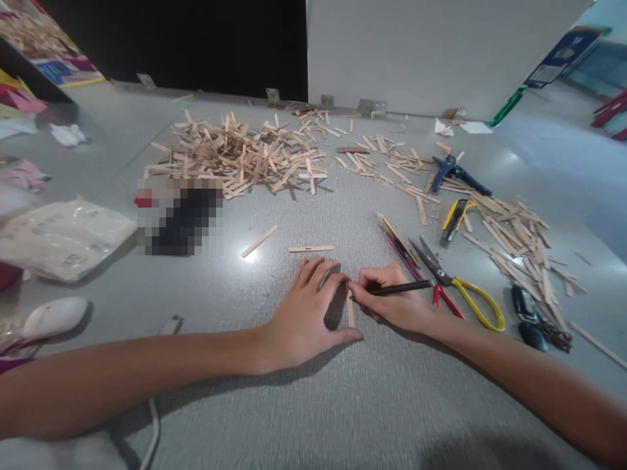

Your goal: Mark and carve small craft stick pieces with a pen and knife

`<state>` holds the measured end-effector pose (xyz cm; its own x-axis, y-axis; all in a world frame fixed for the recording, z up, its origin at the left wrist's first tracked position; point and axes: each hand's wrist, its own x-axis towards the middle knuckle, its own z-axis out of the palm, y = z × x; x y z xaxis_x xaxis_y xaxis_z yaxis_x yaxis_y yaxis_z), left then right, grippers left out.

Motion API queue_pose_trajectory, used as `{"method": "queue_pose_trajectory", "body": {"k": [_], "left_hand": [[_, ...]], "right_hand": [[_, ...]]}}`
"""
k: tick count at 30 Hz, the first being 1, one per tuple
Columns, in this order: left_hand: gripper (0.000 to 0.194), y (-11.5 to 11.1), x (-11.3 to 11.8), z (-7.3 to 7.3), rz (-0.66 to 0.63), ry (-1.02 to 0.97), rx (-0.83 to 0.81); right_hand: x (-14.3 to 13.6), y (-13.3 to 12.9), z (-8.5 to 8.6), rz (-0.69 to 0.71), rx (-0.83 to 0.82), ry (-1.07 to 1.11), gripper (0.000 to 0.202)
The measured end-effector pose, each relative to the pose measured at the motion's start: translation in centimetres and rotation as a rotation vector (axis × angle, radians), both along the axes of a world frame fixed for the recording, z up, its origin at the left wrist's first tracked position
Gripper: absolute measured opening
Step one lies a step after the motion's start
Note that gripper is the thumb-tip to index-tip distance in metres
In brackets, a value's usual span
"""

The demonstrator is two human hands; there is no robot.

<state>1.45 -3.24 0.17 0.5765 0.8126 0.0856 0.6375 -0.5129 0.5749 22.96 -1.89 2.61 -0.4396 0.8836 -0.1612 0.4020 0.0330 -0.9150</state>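
Note:
A wooden craft stick [351, 314] lies upright in the view on the grey table. My left hand [301, 316] steadies it, with the thumb by its near end and the index finger by its far end. In my right hand [399, 305] is a black pencil [406, 287], pinched in a writing grip, its tip at the stick's upper part. Just beyond my left hand rests a second craft stick [318, 249] with a small dark mark at its middle. Another loose stick [259, 241] lies slantwise to the left of that one.
A big pile of sticks [245, 153] spreads at the back. To the right are yellow-handled scissors [458, 287], pencils [399, 241], a yellow cutter [456, 219], dark blue pliers [458, 173] and keys [558, 338]. A white mouse [56, 316] and plastic packet [68, 235] sit left.

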Motion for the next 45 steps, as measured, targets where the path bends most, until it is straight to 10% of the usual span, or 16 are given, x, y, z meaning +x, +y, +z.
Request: {"method": "queue_pose_trajectory", "body": {"k": [45], "left_hand": [[0.086,-0.02,-0.07,-0.41,0.000,-0.008,0.015]], "right_hand": [[0.25,0.48,-0.52,0.083,0.173,-0.003,0.041]]}}
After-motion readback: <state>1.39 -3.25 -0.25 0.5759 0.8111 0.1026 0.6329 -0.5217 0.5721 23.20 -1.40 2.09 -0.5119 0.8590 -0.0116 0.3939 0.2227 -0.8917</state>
